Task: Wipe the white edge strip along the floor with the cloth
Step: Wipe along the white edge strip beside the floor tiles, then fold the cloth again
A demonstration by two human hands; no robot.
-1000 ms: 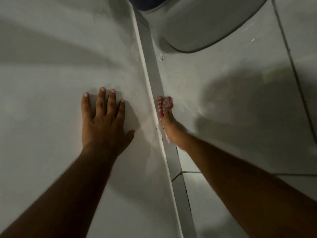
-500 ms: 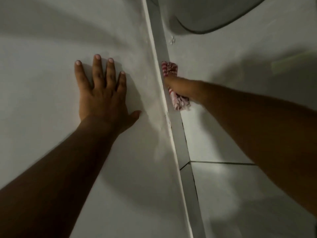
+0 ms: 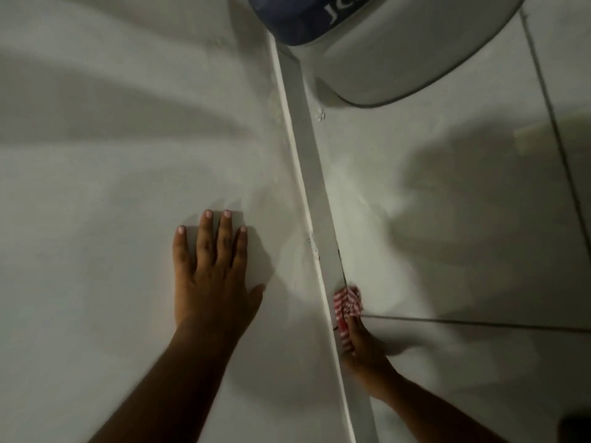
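Note:
The white edge strip [image 3: 308,161] runs from the top centre down to the bottom of the view, between the wall on the left and the tiled floor on the right. My right hand [image 3: 363,350] presses a red-and-white striped cloth [image 3: 348,303] against the strip, low in the view beside a tile joint. The cloth sticks out past my fingertips. My left hand [image 3: 212,276] lies flat on the white wall [image 3: 112,219], fingers spread, holding nothing.
A large white rounded appliance [image 3: 399,49] with a dark blue top part stands on the floor at the top right, close to the strip. Pale floor tiles [image 3: 447,219] with dark grout lines fill the right side. A small bit of debris [image 3: 320,115] lies by the strip.
My right hand has pulled the cloth back along the strip towards me, from the far reach to beside the tile joint. The left hand stays flat on the wall.

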